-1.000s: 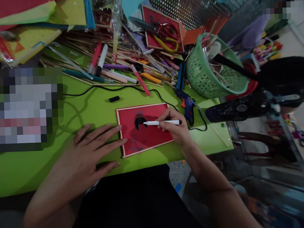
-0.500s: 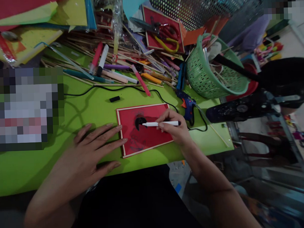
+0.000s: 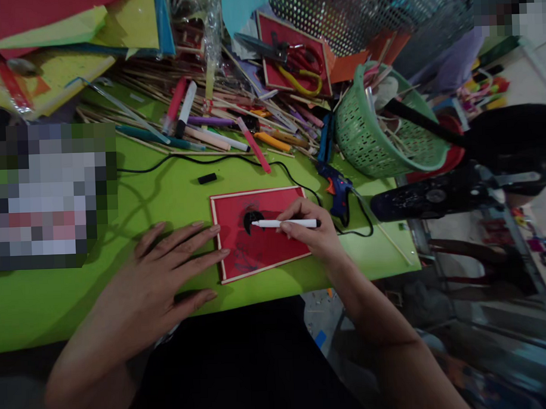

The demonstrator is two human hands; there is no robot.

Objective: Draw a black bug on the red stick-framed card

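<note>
A red card (image 3: 278, 246) framed with thin pale sticks lies on the green tabletop. On it is a dark drawing (image 3: 250, 222), with a filled black patch at the top and fainter lines below. My right hand (image 3: 307, 227) is closed around a white marker (image 3: 287, 223), whose tip is at the black patch. My left hand (image 3: 167, 262) lies flat with fingers spread, two fingertips touching the card's left edge. Behind the card is a small black marker cap (image 3: 207, 178).
A blue glue gun (image 3: 339, 190) with a black cord lies right of the card, near a green basket (image 3: 378, 135). Scattered markers (image 3: 217, 132), thin sticks and scissors (image 3: 302, 72) fill the back. Coloured paper (image 3: 70, 32) is stacked at the back left.
The marker tip has shifted slightly left and my right hand with it. Light lines inside the black patch are now mostly covered. My left hand stays in place.
</note>
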